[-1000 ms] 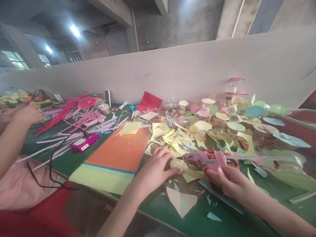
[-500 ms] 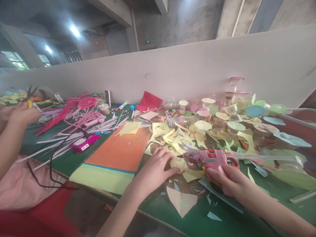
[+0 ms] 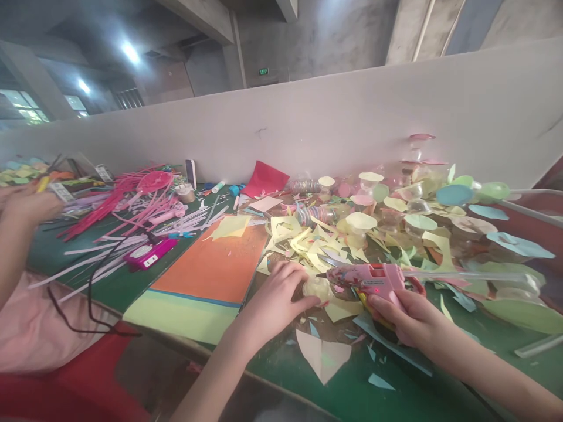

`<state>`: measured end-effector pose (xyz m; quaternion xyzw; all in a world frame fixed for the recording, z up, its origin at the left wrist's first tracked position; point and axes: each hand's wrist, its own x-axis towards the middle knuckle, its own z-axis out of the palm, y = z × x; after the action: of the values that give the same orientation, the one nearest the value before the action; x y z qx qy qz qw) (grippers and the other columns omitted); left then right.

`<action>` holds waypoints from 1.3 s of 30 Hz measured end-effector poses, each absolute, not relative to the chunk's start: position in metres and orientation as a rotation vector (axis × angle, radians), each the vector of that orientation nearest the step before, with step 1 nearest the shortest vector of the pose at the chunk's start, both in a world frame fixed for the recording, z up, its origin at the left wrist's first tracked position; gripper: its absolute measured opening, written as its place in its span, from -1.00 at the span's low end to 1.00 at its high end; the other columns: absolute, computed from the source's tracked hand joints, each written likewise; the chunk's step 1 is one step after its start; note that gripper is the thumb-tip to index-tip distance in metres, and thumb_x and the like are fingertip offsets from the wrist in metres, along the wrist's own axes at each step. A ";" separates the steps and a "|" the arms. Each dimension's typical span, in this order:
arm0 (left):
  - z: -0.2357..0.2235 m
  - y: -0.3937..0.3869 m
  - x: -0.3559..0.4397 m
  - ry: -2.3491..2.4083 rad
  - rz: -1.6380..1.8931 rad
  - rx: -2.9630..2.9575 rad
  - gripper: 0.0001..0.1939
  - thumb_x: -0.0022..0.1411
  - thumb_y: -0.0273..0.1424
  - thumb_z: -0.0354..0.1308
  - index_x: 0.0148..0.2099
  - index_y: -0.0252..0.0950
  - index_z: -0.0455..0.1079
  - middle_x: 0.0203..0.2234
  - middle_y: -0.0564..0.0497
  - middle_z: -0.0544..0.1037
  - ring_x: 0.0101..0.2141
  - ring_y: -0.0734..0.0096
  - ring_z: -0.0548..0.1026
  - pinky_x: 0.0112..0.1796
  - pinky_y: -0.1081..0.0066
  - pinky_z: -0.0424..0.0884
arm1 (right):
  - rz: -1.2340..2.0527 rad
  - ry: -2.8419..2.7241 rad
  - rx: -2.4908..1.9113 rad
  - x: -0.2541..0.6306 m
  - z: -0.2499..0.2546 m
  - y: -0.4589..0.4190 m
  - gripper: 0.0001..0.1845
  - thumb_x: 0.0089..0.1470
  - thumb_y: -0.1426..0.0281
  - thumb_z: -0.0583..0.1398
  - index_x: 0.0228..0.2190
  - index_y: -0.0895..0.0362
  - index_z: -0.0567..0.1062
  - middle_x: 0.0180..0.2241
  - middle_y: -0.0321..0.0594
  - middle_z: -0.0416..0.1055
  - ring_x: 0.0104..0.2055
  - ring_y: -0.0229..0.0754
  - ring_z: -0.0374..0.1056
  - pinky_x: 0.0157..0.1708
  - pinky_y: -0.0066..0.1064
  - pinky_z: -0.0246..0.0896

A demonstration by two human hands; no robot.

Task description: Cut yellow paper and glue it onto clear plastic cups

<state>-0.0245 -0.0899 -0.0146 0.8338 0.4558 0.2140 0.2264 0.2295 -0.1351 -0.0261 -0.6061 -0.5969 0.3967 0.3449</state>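
My left hand point(image 3: 288, 291) is closed around the left side of a small clear plastic bottle piece point(image 3: 317, 289) with a pale yellow tint, low over the table. My right hand point(image 3: 407, 316) grips a pink glue gun point(image 3: 372, 278), its red light lit and a long clear glue stick point(image 3: 466, 278) sticking out behind. The gun's nozzle points left, close to the top of the bottle piece; whether they touch I cannot tell. Yellow paper scraps point(image 3: 308, 243) lie behind both hands. A cream paper piece point(image 3: 323, 354) rests in front of them.
Orange sheets point(image 3: 215, 264) lie left of my hands. Farther left are a magenta power strip point(image 3: 150, 254), pink and white strips point(image 3: 127, 199), and another person's hands point(image 3: 33, 202) holding scissors. Paper-topped plastic cups point(image 3: 422, 223) crowd the right. A low white wall point(image 3: 220, 135) stands behind.
The glue gun's nozzle has shifted very slightly at the bottle piece. My left hand stays in place. The other person's hands have moved a little left and the scissor blades have turned.
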 end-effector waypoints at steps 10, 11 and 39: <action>-0.014 -0.090 -0.024 1.265 0.618 2.323 -0.75 0.26 -0.12 0.10 -0.15 -0.16 0.34 -0.09 0.03 0.40 0.04 0.21 0.28 -0.05 0.28 0.31 | 1.032 -1.575 -1.572 0.231 -0.024 -0.134 -0.52 0.06 -0.06 0.13 -0.60 0.06 0.31 -0.69 -0.39 0.19 -0.64 -0.28 0.10 -0.66 -0.46 -0.01; -0.014 -0.090 -0.024 1.266 0.620 2.327 -0.76 0.26 -0.12 0.10 -0.16 -0.16 0.34 -0.09 0.03 0.40 0.04 0.21 0.28 -0.05 0.28 0.32 | 1.029 -1.574 -1.568 0.231 -0.024 -0.134 -0.52 0.06 -0.06 0.13 -0.60 0.06 0.29 -0.69 -0.39 0.18 -0.64 -0.29 0.09 -0.66 -0.46 -0.02; -0.013 -0.090 -0.024 1.352 0.593 2.349 -0.76 0.28 -0.11 0.08 -0.18 -0.16 0.28 -0.08 0.03 0.40 0.05 0.20 0.27 -0.04 0.25 0.31 | 1.181 -1.546 -1.646 0.244 -0.053 -0.126 -0.42 -0.01 -0.17 0.12 -0.61 0.04 0.11 -0.70 -0.51 -0.08 -0.65 -0.34 -0.07 -0.68 -0.48 -0.18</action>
<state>-0.0236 -0.0901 -0.0130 0.8323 0.4792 0.2103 0.1827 0.2438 -0.1259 -0.0533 -0.6179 -0.5800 0.4431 0.2923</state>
